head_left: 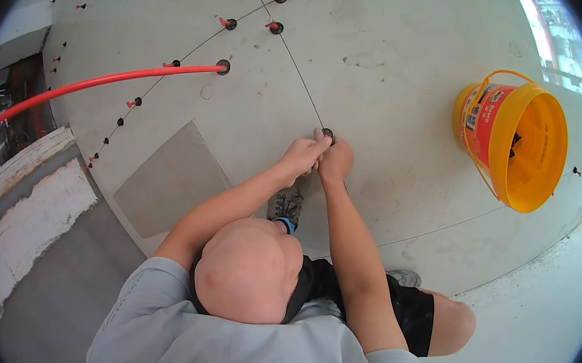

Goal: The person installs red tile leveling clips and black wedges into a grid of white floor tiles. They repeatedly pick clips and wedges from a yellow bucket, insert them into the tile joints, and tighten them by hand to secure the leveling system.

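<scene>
I crouch over a pale tiled floor [386, 85]. My left hand [301, 156] and my right hand [336, 160] are pressed together in front of me, fingers curled. Their fingertips close on a small black levelling clip [327, 133] that sits on a thin tile joint [296, 65]. What lies under my palms is hidden. My knee and a grey shoe [287, 204] are just below the hands.
A yellow bucket [522, 145] with a red label stands to the right. A red hose [95, 83] curves in from the left to a clip [223, 67]. Several black clips with red wedges [273, 26] dot the joints. Bare grey screed [47, 269] lies at the lower left.
</scene>
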{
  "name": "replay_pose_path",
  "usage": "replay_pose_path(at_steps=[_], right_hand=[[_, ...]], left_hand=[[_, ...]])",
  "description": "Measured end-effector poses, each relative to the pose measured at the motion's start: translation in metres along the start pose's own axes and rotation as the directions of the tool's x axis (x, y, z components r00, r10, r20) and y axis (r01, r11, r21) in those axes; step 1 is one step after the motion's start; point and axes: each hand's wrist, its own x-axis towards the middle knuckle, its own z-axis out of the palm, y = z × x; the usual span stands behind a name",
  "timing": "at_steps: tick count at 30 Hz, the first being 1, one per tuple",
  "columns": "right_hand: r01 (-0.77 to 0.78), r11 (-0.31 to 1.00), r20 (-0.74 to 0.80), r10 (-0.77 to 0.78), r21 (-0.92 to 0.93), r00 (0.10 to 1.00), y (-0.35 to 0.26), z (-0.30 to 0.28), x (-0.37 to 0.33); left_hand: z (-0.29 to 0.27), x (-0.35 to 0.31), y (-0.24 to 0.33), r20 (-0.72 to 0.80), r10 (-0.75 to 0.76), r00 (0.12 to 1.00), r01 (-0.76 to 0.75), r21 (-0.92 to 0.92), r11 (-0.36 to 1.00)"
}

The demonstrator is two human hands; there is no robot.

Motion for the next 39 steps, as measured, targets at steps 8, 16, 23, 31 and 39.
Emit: replay_pose_path(at_steps=[8,16,23,31,39], right_hand=[[0.223,0.966,-0.031,-0.229,-0.13,0.973,0.008,0.007,0.01],[0.707,0.632,0.463,-0.547,-0.318,0.697,-0.002,-0.029,0.046],[0.913,0.2,0.764,-0.501,-0.355,0.407,-0.023,-0.037,0.077],[0.775,0.552,0.561,-0.553,-0.307,0.616,0.012,-0.116,0.042],[0.669,0.584,0.596,-0.356,-0.459,0.72,0.059,-0.246,0.003]], left_hand=[[-0.002,0.015,0.001,-0.048,0.098,0.994,-0.094,0.093,0.991],[-0.006,0.022,-0.004,0.039,-0.065,0.997,0.072,-0.216,0.974],[0.003,0.019,-0.029,0.217,-0.171,0.961,0.265,-0.544,0.796],[0.017,0.029,-0.023,0.175,-0.166,0.97,0.241,-0.724,0.646],[0.006,0.069,-0.003,-0.149,-0.138,0.979,0.149,0.066,0.987]])
